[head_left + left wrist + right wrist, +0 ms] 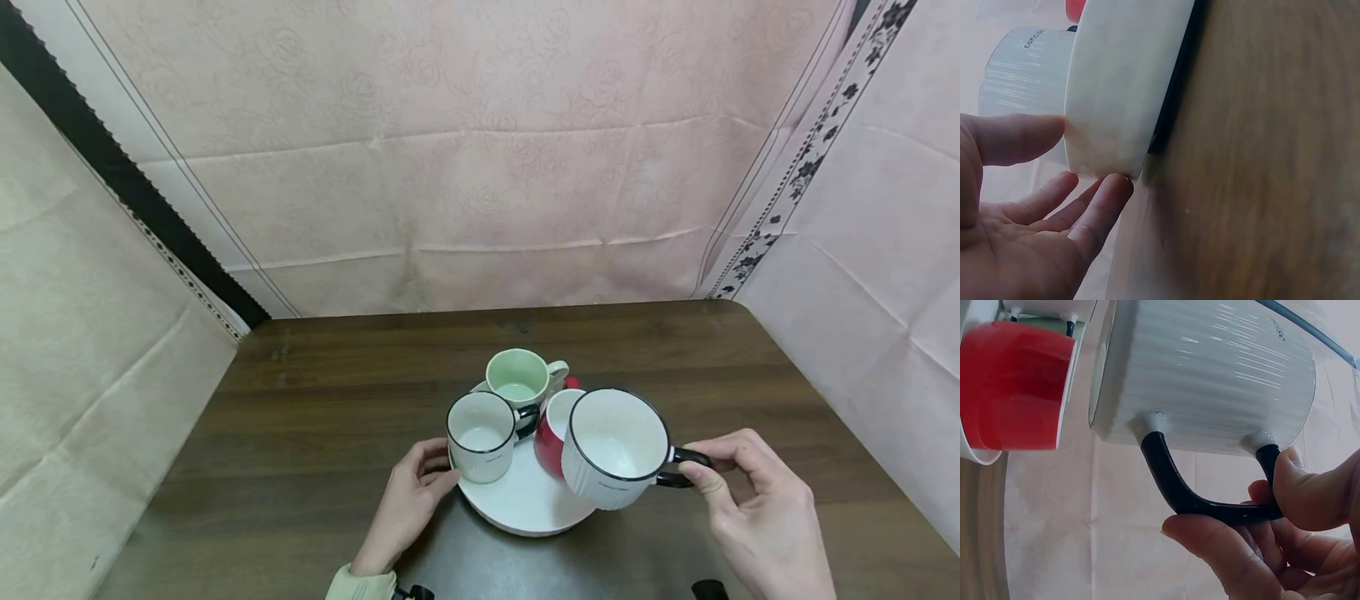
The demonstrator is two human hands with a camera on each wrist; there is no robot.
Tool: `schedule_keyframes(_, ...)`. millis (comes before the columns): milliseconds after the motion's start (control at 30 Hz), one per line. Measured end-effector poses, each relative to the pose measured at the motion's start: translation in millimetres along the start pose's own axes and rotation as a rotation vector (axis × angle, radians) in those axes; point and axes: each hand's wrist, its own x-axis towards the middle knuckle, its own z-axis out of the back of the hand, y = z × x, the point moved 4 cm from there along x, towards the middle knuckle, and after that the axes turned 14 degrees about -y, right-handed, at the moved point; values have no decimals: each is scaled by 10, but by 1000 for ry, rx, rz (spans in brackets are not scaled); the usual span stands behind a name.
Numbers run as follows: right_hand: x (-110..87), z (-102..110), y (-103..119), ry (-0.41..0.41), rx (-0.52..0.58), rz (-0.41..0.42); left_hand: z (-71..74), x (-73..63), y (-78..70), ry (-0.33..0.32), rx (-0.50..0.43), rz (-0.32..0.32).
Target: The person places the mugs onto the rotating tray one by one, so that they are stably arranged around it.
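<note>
A round white tray (517,510) with a thick side carries several mugs. My left hand (416,492) touches its left edge, thumb tip at the upper rim and fingertips (1116,184) against the side wall. Beside that hand stands a small white mug (480,442) with black rim and handle. Behind it is a light green mug (517,375); a red mug (551,446) with a white inside sits to its right. My right hand (761,500) pinches the black handle (1182,500) of a larger white mug (615,450). That mug overlaps the red one and the tray's right side in the head view.
Brown wooden tabletop (337,400) surrounds the tray. Pale patterned cloth (480,167) hangs behind the table, with more cloth along both sides. A small black object (708,590) shows at the bottom edge near my right wrist.
</note>
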Motion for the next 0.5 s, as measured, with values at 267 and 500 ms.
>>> schedule_keyframes(267, -24, -58, 1, 18, 55, 56, -1, -20, 13, -13, -8, -17)
schedule_keyframes(500, -26, -107, 21, 49, 78, 80, 10, -27, -8, -14, -13, -21)
